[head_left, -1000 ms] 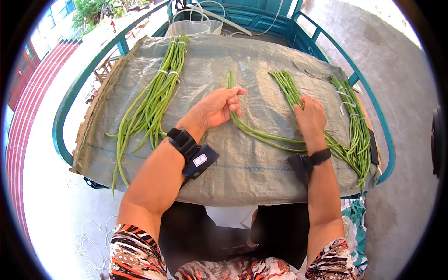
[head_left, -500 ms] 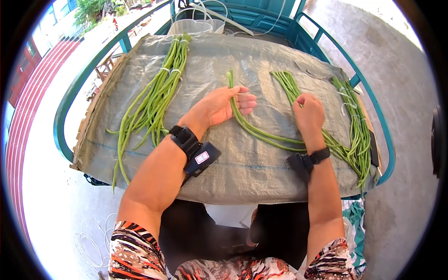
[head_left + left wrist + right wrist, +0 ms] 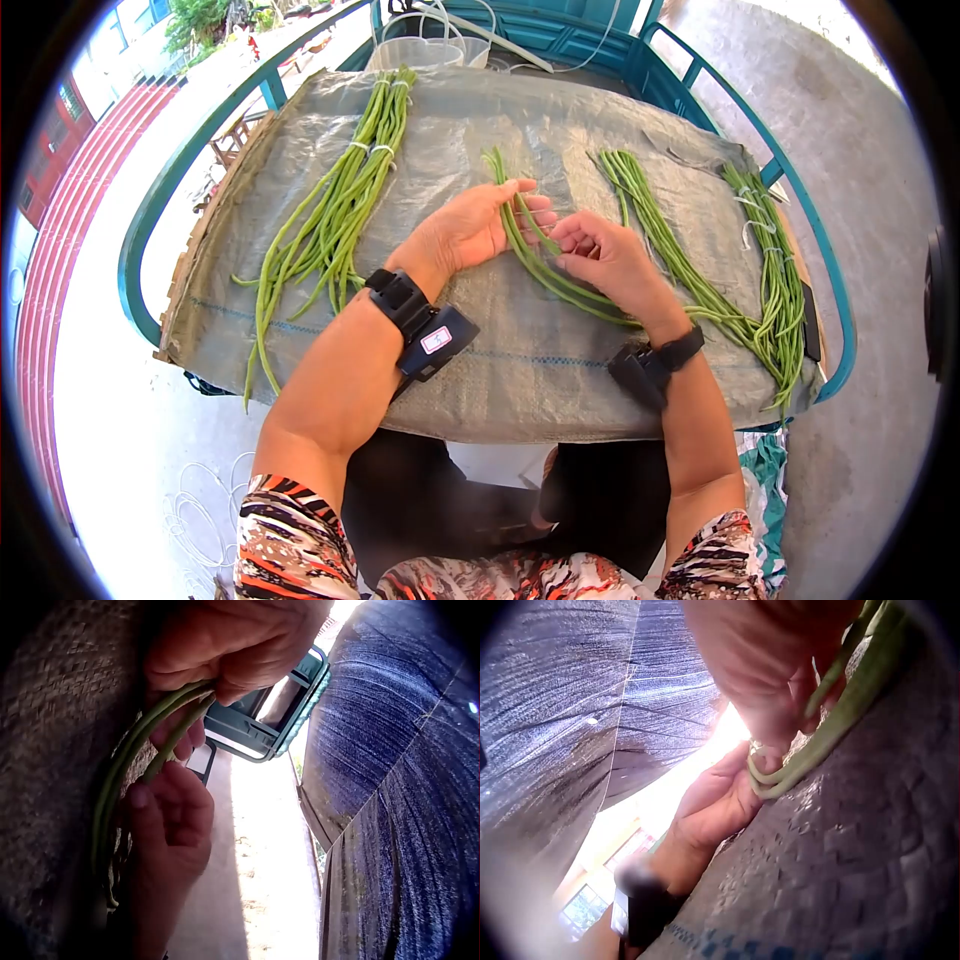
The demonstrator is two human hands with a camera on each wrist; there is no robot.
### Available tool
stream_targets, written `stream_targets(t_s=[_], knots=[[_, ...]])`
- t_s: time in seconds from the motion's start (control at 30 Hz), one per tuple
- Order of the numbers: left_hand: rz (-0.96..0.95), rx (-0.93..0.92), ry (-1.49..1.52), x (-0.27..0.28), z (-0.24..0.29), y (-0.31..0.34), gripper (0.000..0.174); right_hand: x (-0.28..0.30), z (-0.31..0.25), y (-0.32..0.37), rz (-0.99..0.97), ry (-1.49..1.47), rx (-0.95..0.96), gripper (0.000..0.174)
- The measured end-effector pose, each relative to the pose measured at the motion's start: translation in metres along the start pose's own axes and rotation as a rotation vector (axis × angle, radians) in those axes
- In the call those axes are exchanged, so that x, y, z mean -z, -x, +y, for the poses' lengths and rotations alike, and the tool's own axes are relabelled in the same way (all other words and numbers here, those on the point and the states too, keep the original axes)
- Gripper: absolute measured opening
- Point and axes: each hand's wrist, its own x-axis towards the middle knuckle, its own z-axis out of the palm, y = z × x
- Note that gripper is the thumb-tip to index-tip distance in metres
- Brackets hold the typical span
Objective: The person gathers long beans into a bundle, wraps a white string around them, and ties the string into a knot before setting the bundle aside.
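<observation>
In the head view my left hand [image 3: 478,230] holds a few long green beans [image 3: 562,288] under its thumb, with the other fingers stretched out behind them. Their short ends stick up past the thumb, and the long ends curve down to the right over the sheet. Right beside it, my right hand [image 3: 610,262] pinches one bean between thumb and forefinger. The left wrist view shows that pinched bean [image 3: 163,750] running up to the left hand's grip. A loose pile of long beans [image 3: 660,225] lies just right of the right hand.
Tied bundles of beans [image 3: 375,165] lie on the left of the woven sheet [image 3: 450,370]; another tied bundle [image 3: 768,240] lies along the right edge. Teal rails [image 3: 195,195] flank the sheet. Clear plastic tubs [image 3: 420,52] stand behind it.
My right hand has moved left from the loose pile to beside the left hand, bringing a bean. The left hand's curled fingers have straightened, its thumb staying on the beans.
</observation>
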Motion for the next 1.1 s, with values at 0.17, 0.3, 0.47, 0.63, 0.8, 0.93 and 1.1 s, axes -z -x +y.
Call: stream_targets(t_s=[0.17, 0.3, 0.47, 0.63, 0.8, 0.93, 1.1], knots=[[-0.01, -0.015, 0.021, -0.004, 0.0, 0.003, 0.03, -0.001, -0.001, 0.0, -0.033, 0.052, -0.001, 0.022], [-0.051, -0.034, 0.038, -0.007, 0.0, 0.003, 0.026, -0.001, 0.006, -0.001, -0.033, 0.115, 0.019, 0.02], [-0.049, -0.044, -0.001, -0.003, -0.001, 0.002, 0.026, -0.001, 0.002, 0.0, -0.069, 0.181, 0.04, 0.018], [-0.099, -0.049, 0.017, -0.002, 0.0, 0.003, 0.021, -0.001, -0.002, 0.001, -0.102, 0.176, 0.02, 0.018], [-0.089, -0.02, 0.072, -0.003, -0.001, 0.003, 0.02, 0.007, 0.012, -0.004, 0.202, 0.282, 0.017, 0.019], [-0.08, -0.008, 0.059, 0.002, -0.001, -0.001, 0.02, 0.038, 0.041, -0.009, 0.592, 0.716, -0.137, 0.02], [-0.018, 0.001, 0.021, -0.005, -0.001, 0.003, 0.02, 0.06, 0.072, -0.008, 0.429, 1.001, -0.063, 0.025]])
